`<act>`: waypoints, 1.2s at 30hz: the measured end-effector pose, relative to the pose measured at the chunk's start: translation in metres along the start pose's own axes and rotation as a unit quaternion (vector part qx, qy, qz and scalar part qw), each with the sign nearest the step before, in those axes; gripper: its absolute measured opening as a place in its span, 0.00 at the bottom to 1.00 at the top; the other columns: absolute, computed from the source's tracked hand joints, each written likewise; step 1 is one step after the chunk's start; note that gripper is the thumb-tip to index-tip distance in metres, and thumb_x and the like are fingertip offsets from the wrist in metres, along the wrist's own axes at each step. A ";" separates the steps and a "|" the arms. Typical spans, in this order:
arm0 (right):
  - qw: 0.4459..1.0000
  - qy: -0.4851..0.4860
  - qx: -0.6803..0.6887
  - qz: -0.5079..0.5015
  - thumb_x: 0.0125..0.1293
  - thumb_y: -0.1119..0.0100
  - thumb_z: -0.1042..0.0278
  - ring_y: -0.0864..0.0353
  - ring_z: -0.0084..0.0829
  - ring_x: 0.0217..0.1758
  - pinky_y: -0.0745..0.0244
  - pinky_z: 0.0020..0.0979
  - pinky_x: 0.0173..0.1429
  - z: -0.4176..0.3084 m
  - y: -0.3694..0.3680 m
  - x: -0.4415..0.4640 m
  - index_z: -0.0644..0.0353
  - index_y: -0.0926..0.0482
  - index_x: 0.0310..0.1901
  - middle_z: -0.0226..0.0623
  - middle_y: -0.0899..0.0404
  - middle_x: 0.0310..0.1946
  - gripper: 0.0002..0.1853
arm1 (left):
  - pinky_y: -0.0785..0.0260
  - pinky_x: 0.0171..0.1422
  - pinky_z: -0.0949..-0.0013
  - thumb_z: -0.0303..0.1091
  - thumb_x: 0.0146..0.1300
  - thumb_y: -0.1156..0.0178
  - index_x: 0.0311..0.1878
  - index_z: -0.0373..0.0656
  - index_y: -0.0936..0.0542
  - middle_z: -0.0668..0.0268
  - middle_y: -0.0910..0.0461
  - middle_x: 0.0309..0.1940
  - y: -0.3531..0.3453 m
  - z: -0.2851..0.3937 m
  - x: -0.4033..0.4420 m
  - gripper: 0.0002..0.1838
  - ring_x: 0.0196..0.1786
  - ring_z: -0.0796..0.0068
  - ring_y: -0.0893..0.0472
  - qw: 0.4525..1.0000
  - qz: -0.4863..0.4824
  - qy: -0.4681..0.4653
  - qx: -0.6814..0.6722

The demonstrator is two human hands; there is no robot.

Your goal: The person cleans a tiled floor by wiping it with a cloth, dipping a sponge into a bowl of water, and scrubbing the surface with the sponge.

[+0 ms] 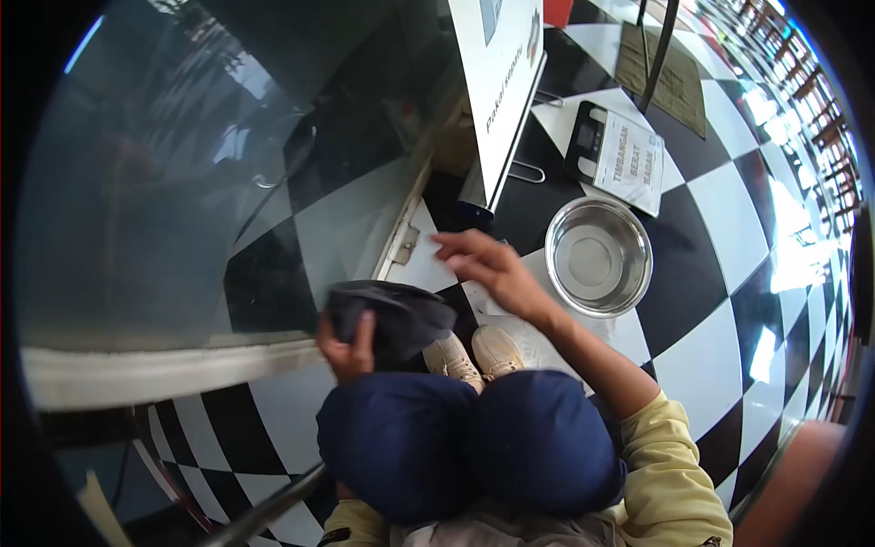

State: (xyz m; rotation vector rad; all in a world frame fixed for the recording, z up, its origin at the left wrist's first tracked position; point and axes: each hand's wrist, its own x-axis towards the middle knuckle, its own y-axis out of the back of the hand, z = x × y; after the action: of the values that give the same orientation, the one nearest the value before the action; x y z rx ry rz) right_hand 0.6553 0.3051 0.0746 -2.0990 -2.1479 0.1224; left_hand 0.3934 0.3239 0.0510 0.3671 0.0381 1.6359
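Note:
My left hand (346, 348) is closed on a dark grey, floppy cloth item (394, 314), with the thumb on its near side. Whether it is a cap, a pouch or a folded cloth I cannot tell. To the right and a little above it, my right hand (481, 266) is held in the air with fingers stretched and slightly bent, a bit blurred, and nothing shows in them. Nearest to that forearm is a round steel basin (597, 257) on the floor. Between my knees and the cloth item, light beige shoes (499, 352) show on the checkered floor.
A large glass panel (164, 210) with a pale bottom frame (182, 372) fills the left. A standing white sign (499, 91) rises ahead. Beyond the basin lie a black scale (588, 137), a printed sheet (631, 162) and a mat (670, 87) under thin dark poles.

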 end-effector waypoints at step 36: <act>0.793 -0.092 -0.444 0.407 0.57 0.30 0.63 0.23 0.43 0.50 0.29 0.41 0.57 0.154 0.176 -0.152 0.58 0.26 0.60 0.42 0.19 0.45 0.28 | 0.26 0.56 0.64 0.38 0.62 0.36 0.51 0.30 0.21 0.56 0.21 0.49 0.155 0.062 -0.036 0.21 0.49 0.64 0.19 0.958 0.264 0.065 -0.094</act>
State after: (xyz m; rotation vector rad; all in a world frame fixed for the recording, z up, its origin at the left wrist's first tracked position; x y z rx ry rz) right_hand 0.8086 0.1634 -0.1101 -3.5368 -1.2465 -0.7816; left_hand 0.2617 0.2605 0.1396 0.1235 -0.1276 2.1724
